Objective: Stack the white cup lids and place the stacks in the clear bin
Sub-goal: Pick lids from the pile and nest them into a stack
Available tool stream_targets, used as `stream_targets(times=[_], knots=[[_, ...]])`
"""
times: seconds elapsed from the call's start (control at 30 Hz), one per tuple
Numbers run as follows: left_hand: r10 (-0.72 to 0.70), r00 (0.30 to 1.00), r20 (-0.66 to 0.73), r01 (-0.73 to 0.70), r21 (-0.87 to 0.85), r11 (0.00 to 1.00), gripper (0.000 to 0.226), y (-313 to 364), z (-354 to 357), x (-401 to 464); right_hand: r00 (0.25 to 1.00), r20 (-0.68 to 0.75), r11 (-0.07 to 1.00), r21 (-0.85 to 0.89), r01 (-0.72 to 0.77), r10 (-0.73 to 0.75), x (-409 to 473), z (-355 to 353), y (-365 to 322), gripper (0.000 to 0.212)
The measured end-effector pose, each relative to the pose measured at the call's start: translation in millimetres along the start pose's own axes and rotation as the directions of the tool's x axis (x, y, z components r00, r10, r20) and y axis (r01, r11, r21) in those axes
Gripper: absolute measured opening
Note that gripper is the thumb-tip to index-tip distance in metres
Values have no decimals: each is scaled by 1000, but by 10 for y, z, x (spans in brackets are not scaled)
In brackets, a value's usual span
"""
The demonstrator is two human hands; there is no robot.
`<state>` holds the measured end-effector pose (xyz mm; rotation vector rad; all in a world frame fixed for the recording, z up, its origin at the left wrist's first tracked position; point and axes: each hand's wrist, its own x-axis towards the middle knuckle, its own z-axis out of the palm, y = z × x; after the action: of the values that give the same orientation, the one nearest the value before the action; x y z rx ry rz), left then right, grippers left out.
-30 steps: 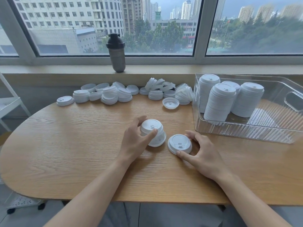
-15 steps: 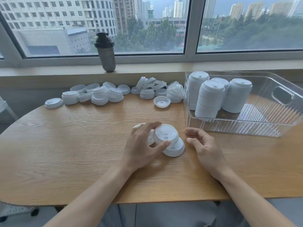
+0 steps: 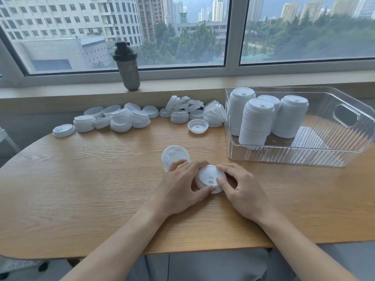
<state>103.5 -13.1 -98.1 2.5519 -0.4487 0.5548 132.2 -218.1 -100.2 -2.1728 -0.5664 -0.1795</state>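
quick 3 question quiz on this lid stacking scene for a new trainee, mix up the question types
1. True or false: the clear bin already holds upright stacks of lids.
2. Multiple choice: the dark shaker bottle stands on A) the wooden table, B) the window sill, C) inside the bin.
3. Short answer: which hands touch the lid at the table's front?

Key:
1. True.
2. B.
3. Both: the left hand and the right hand hold it between their fingers, while another short lid stack leans tilted just behind the left hand.
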Motion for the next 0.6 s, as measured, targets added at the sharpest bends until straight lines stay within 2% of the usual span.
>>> stream_targets(times=[0.2, 0.3, 0.37, 0.47, 0.53, 0.6], knots=[[18, 1000, -4, -18, 13, 1000, 62, -28, -1, -8, 1000, 6, 997, -71, 15, -15, 2, 19, 3, 35], [-86, 987, -132, 77, -75, 994, 54, -98, -50, -44, 1000, -4, 999, -42, 13, -13, 4, 15, -6, 35], [-156, 959, -237, 142, -76, 987, 46, -209, -111, -45, 1000, 3, 1000, -28, 10, -10, 1, 6, -13, 38], [-272, 911, -309, 274, -37, 961, 51, -386, -221, -22, 999, 51, 998, -60, -2, 5, -12, -4, -37, 64], [-374, 893, -251, 374, -49, 926, 62, -452, -263, -9, 998, 67, 996, -94, -1, 8, -13, 3, -41, 83], [-459, 873, -165, 450, -91, 888, 68, -482, -258, -4, 998, 68, 995, -104, 1, 6, -12, 11, -39, 88]])
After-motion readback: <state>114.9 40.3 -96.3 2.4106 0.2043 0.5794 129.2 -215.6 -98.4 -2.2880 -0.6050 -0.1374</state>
